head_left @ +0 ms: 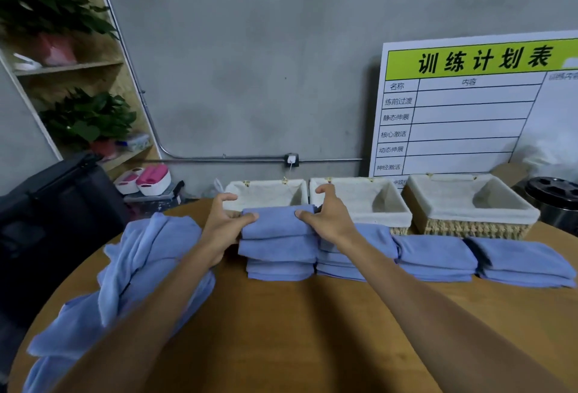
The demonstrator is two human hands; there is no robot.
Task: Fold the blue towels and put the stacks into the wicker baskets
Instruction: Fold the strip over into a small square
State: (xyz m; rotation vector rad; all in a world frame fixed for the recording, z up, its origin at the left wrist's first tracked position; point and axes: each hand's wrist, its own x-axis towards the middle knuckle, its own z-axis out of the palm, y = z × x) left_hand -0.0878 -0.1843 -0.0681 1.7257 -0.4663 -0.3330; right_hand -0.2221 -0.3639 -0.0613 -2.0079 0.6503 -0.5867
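Observation:
A stack of folded blue towels [278, 242] stands on the round wooden table [297, 330], just in front of the left wicker basket [266, 194]. My left hand [223, 220] touches the top towel's left end with its thumb, the fingers arched above it. My right hand [328, 214] does the same at the right end. More folded stacks lie to the right: one [350, 258] behind my right wrist, one [438, 256] and one [525, 262]. The middle basket [359, 201] and right basket [469, 205] hold nothing. A heap of unfolded blue towels [131, 267] lies at the left.
A white schedule board [469, 104] leans on the grey wall behind the baskets. A black bag [56, 205] sits left of the table, below a shelf with plants [84, 117]. A black metal bin [553, 201] stands at the far right.

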